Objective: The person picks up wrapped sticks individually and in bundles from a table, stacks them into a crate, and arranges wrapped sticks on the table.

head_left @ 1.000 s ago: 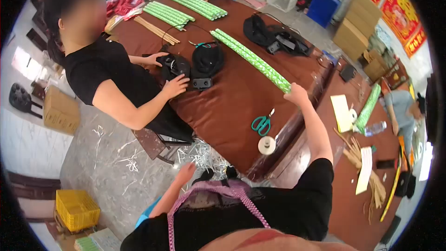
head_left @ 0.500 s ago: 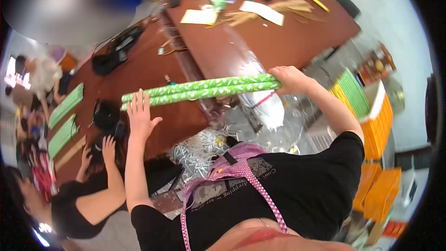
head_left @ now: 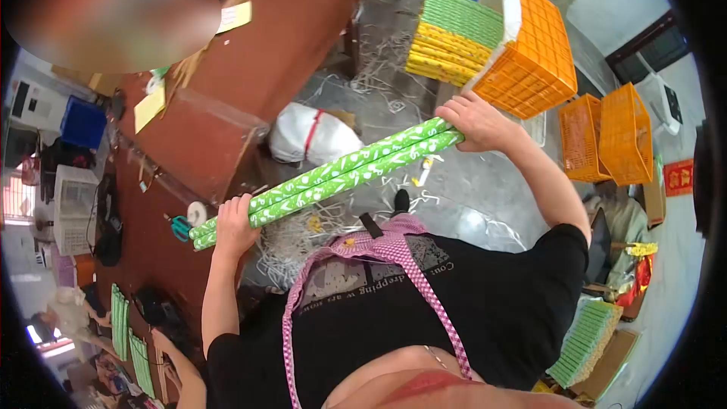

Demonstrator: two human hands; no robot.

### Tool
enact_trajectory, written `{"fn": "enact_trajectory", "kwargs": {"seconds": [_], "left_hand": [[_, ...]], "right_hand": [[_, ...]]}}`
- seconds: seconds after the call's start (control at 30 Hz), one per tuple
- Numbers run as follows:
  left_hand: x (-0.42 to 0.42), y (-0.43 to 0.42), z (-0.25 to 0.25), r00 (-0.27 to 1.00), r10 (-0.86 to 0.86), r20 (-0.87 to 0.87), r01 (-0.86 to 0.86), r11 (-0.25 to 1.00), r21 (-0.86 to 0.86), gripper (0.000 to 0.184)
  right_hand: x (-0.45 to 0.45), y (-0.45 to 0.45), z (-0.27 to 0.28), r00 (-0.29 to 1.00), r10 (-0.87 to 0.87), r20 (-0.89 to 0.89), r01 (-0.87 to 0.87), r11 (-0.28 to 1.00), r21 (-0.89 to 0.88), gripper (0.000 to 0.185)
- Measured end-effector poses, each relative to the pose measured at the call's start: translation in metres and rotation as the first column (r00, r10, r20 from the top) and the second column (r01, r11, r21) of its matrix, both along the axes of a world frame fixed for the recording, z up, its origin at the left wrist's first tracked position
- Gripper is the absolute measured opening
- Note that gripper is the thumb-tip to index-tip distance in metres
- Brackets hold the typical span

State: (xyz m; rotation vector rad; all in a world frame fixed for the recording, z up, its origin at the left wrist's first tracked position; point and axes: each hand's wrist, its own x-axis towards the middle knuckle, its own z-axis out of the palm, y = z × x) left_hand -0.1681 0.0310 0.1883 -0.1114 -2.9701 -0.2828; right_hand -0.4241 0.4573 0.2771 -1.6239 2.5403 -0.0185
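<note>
Two long green tubes [head_left: 352,170] with a white printed pattern lie side by side and stretch slantwise in front of my body. My left hand [head_left: 236,223] is closed around both of them near their lower left end, and a short piece sticks out past it. At the upper right end my right hand [head_left: 483,123] is wrapped round the tubes, hiding their tips. Teal-handled scissors [head_left: 179,228] and a white roll of tape [head_left: 197,213] rest on the table beside the left end.
The brown table [head_left: 273,45] runs along the left. A white sack [head_left: 316,135] with a red tie sits on the floor ahead. An orange crate [head_left: 534,45] stands beside stacked green and yellow tubes [head_left: 454,34]. White strips litter the floor. A co-worker's arm [head_left: 182,371] shows lower left.
My view has turned right, toward the orange crates. My left hand has gone from lying with spread fingers on the tubes to gripping them; my right hand keeps its hold.
</note>
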Motion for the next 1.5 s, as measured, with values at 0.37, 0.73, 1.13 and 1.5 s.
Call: {"fn": "enact_trajectory", "kwargs": {"seconds": [0.37,0.73,1.13,1.5], "left_hand": [[-0.118,0.164,-0.012,0.99,0.079,0.114,-0.092,0.99,0.106,0.042],[-0.227,0.22,-0.05,0.944,0.286,0.167,-0.314,0.931,0.184,0.032],[-0.433,0.212,-0.058,0.925,0.093,0.369,-0.188,0.955,0.23,0.068],[-0.583,0.216,0.005,0.882,-0.043,0.47,0.065,0.997,-0.032,0.095]], "right_hand": [[-0.069,0.174,-0.027,0.819,-0.522,-0.24,0.397,0.816,-0.421,0.062],[-0.113,-0.002,-0.198,-0.079,0.27,0.96,0.911,0.411,-0.041,0.058],[-0.292,-0.048,-0.193,-0.393,0.642,0.658,0.908,0.158,0.389,0.029],[-0.489,0.031,-0.248,-0.306,0.855,0.419,0.857,0.056,0.512,0.028]]}}
